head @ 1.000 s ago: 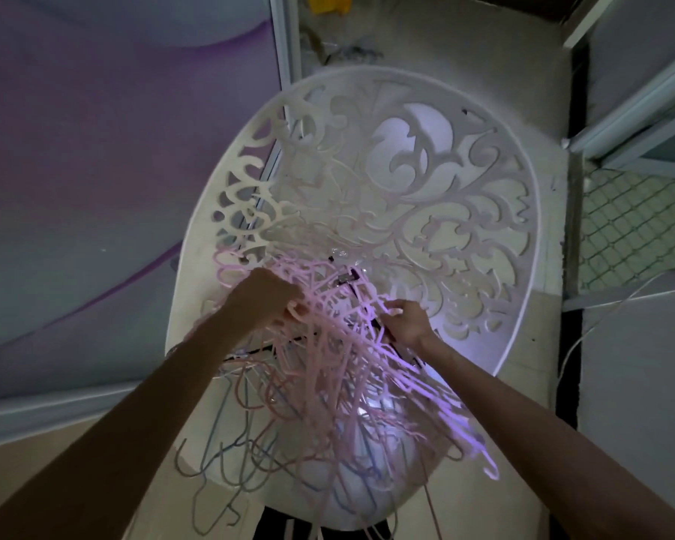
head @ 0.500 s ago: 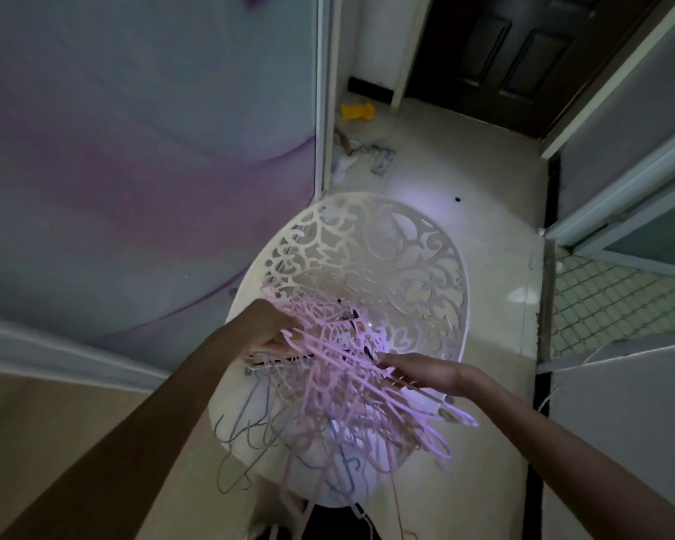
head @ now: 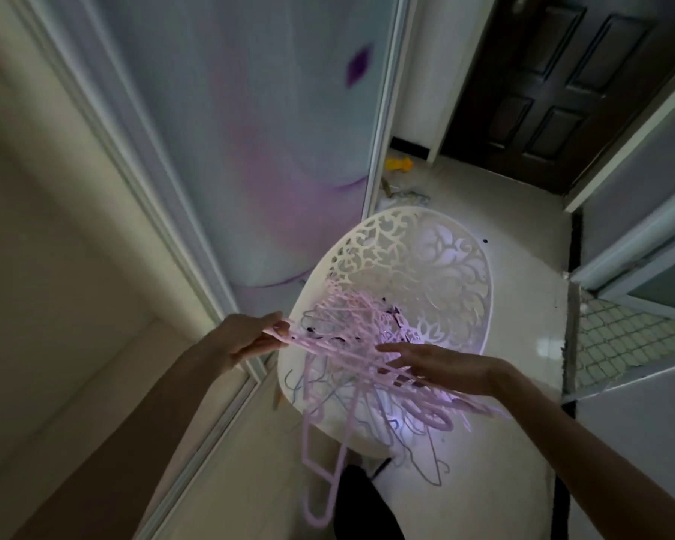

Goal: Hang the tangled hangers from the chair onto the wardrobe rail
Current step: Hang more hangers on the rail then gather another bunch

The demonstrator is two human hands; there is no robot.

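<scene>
Left hand (head: 250, 339): fingers curled, pinching the pink end of the hangers (head: 351, 344) at the bundle's left edge
Right hand (head: 441, 366): fingers straight and spread, lying flat against the tangle's right side, gripping nothing
Hangers: mostly pink with some grey-blue, knotted in one clump stretched between both hands, over the chair (head: 437, 274); loose ends dangling below the seat edge
Chair: white, cut-out scroll backrest, standing beside the wardrobe door (head: 273, 122)
Floor (head: 515, 212): pale tiles, yellow object (head: 398, 164) near the dark door (head: 569, 72)
</scene>
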